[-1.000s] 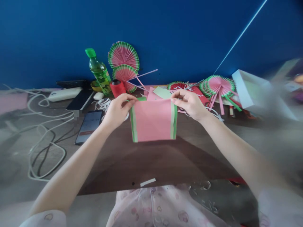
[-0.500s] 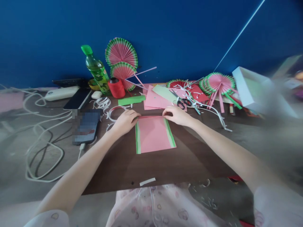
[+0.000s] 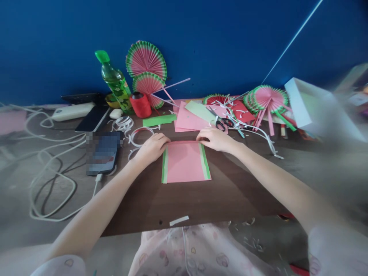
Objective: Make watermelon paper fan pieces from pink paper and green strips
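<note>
A pink sheet of paper (image 3: pixel 186 163) with green strips down both sides lies flat on the dark table in front of me. Its far edge is folded over in a narrow band. At the far left corner my left hand (image 3: pixel 153 147) pinches that edge between thumb and fingers. The far right corner is gripped the same way by my right hand (image 3: pixel 214 138). Just beyond the right hand lie scissors (image 3: pixel 223 123) with dark handles, on top of more pink sheets (image 3: pixel 189 120). A green paper strip (image 3: pixel 159 120) rests behind the left hand.
Finished pleated paper fans (image 3: pixel 146 61) lean on the blue wall beside a green bottle (image 3: pixel 115 80) and a red thread spool (image 3: pixel 140 105). More fans (image 3: pixel 267 100) and a white box (image 3: pixel 307 105) stand right. A phone (image 3: pixel 105 153) and white cables (image 3: pixel 54 174) lie left.
The sheet's near edge has shifted slightly left and away from me, and the folded far edge looks flatter. Both hands keep their hold; the camera view has moved a little.
</note>
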### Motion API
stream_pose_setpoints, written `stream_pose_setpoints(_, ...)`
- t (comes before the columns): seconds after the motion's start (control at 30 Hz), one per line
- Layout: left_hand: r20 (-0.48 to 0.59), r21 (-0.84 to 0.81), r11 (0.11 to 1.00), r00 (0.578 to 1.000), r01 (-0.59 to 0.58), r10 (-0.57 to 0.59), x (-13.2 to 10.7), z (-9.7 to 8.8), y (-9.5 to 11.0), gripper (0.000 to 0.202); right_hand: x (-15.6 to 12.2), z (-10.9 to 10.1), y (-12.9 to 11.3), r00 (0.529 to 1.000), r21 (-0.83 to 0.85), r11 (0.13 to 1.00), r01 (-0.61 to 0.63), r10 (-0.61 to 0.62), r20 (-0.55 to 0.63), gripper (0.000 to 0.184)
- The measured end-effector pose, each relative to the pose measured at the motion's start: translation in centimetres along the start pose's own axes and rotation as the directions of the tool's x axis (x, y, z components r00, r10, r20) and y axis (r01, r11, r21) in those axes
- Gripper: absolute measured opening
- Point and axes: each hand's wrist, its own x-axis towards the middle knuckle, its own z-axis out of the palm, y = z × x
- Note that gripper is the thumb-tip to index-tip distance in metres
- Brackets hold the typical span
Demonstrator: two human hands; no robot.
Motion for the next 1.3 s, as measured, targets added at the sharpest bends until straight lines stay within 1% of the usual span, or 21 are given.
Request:
stream_pose_setpoints(0.17, 0.047, 0.063, 0.997, 0.998, -0.035, 0.032, 0.1, -0.5, 0.1, 0.021, -0.1, 0.2, -0.1, 0.999, -0.082, 0.996, 0.046, -0.046, 0.007, 0.013)
stream_pose_setpoints(0.37, 0.057, 0.103, 0.993, 0.997, -0.066, 0.06, 0.1, -0.5, 0.2, 0.02, -0.6, 0.8, -0.3, 0.994, -0.211, 0.973, 0.091, -0.101, -0.034, 0.015)
stream_pose_setpoints(0.53, 0.06, 0.17, 0.982, 0.995, -0.085, 0.076, 0.1, -0.5, 0.5, 0.019, -1.0, 1.1, -1.1, 0.991, -0.395, 0.913, 0.104, -0.128, -0.036, 0.017)
stream_pose_setpoints(0.63, 0.054, 0.239, 0.966, 0.995, -0.094, 0.083, 0.0, -0.5, 0.8, 0.019, -1.1, 1.0, -1.4, 0.986, -0.469, 0.873, 0.132, -0.164, -0.027, 0.019)
stream_pose_setpoints(0.77, 0.018, 0.321, 0.943, 0.996, -0.092, 0.091, -0.3, -0.4, 1.2, 0.02, -1.2, 1.0, -1.5, 0.977, -0.494, 0.851, 0.176, -0.21, -0.015, 0.022)
stream_pose_setpoints(0.93, 0.006, 0.362, 0.926, 0.994, -0.106, 0.112, -0.5, -0.3, 1.7, 0.019, -1.2, 1.0, -1.5, 0.968, -0.496, 0.839, 0.222, -0.25, 0.01, 0.026)
stream_pose_setpoints(1.17, 0.039, 0.422, 0.894, 0.988, -0.151, 0.149, -0.5, -0.7, 2.5, 0.023, -1.3, 0.7, -1.9, 0.963, -0.522, 0.816, 0.25, -0.263, 0.05, 0.026)
stream_pose_setpoints(1.3, 0.05, 0.443, 0.878, 0.983, -0.182, 0.179, -0.6, -1.0, 2.8, 0.025, -1.5, 0.6, -2.1, 0.964, -0.516, 0.819, 0.25, -0.261, 0.053, 0.026)
